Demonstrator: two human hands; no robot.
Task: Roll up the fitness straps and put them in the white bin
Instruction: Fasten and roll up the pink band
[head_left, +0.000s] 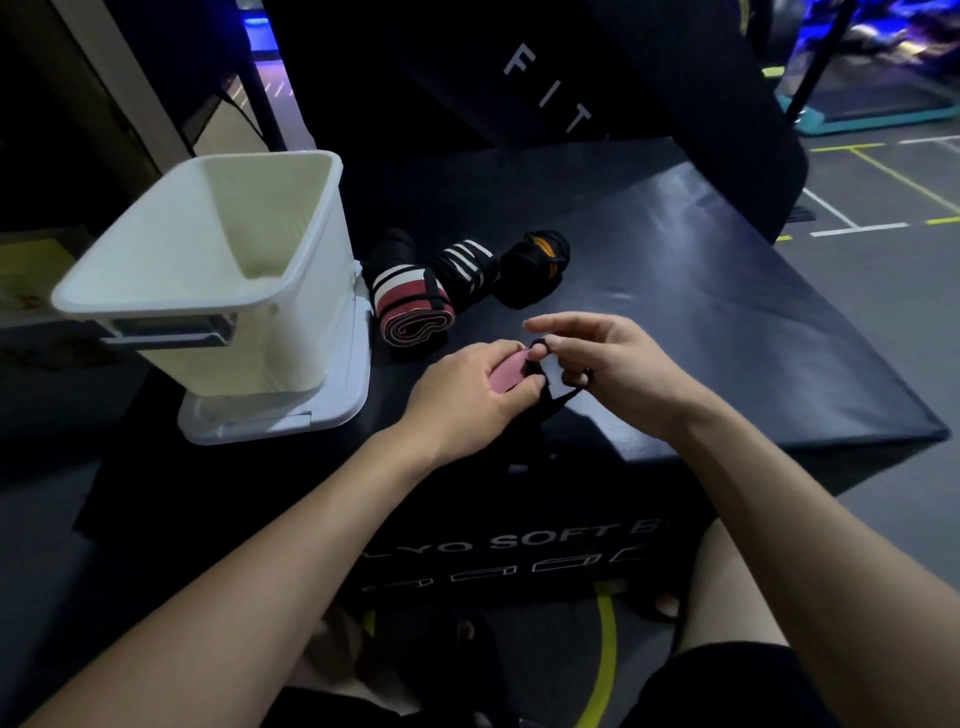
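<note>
knees: two bare knees (727, 587) sat nearest the camera, below the front face of the black box (727, 291).
left hand: the left hand (462, 395) was over the box top, fingers curled round a pink rolled strap (506, 371), which lay inside its grip under the thumb.
right hand: the right hand (608, 364), just right of the left one, pinched a black loop (540, 345) of the same strap between thumb and finger; the black tail (553, 400) hung between the two hands.
rolled straps on the box: three, lying in a row beyond the hands: a pink-and-black roll (410, 312), a black roll with white stripes (465, 265), a black roll with orange (535, 265).
white bin: one white bin (218, 270), on the box's left part, just left of the pink-and-black roll, standing on a white lid (332, 410); no strap showed inside it.
</note>
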